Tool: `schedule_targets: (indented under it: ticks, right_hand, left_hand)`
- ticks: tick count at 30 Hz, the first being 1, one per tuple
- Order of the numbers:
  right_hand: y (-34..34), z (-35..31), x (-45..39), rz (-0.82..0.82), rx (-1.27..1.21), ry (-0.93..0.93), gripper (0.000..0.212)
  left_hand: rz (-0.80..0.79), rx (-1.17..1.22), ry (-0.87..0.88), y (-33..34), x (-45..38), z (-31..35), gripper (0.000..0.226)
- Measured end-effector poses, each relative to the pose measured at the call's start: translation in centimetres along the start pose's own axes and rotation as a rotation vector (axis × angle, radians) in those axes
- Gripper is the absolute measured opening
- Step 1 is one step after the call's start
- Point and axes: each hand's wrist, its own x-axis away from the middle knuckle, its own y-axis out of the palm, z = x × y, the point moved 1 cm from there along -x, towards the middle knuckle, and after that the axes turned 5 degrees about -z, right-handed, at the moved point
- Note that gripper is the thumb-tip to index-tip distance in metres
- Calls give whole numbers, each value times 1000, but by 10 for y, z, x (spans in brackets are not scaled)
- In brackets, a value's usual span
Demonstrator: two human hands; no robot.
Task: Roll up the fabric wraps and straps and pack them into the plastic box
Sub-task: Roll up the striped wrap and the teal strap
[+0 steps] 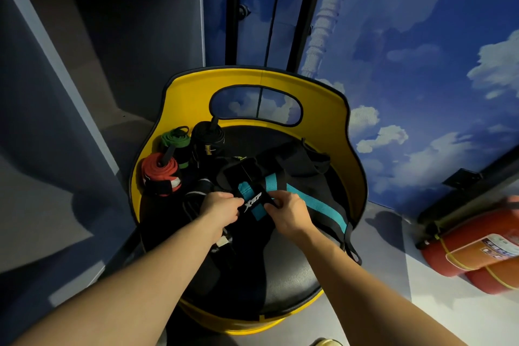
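A black and teal wrap (320,205) lies unrolled across the black seat of a yellow chair (331,132). My left hand (222,206) pinches its near end by the white logo. My right hand (289,212) pinches the same end from the right. Three rolled wraps stand at the seat's back left: a red one (160,174), a green one (175,143) and a black one (207,139). More loose black straps (196,202) lie under my left wrist. No plastic box is in view.
Grey shelving (84,36) stands to the left. A wall with a blue sky and cloud print (421,64) is behind the chair. Two red fire extinguishers (477,250) lie on the floor at the right.
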Motion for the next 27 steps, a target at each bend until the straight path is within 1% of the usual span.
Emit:
schedule_targets:
  ticks: [2,5,10,12,14,16,18,20,22,24,27]
  right_hand:
    - [0,-1,0,-4,-91,28,29]
    - [-5,-6,5,13,-180,22,23]
    - [-18,-14,17,-7,-358,39,18]
    - [-26,-21,20,7,-444,55,13]
    - [-34,-32,23,14,-499,63,13]
    - [-40,-40,23,-5,-543,85,17]
    - [-44,-46,19,-36,-553,134,23]
    - [-46,-50,12,-43,-517,185,33]
    - [-46,-53,5,-45,-491,205,37]
    - [-44,-55,-1,-53,-473,214,32]
    - [-45,-56,-4,-52,-476,203,24]
  left_hand:
    - [-6,100,-22,-2,2,2,36]
    - [-40,228,-68,-4,7,4,27]
    - [-139,300,-64,-7,22,16,18]
    - [-161,275,-12,-6,30,21,13]
    - [-166,226,53,-4,36,25,15]
    - [-162,171,102,-2,43,27,17]
    - [-166,113,142,-3,46,27,25]
    - [-171,41,182,-3,48,25,33]
    - [-176,-8,209,-3,49,24,37]
    - [-176,-29,229,-4,49,24,38]
    - [-179,-93,267,-8,46,28,33]
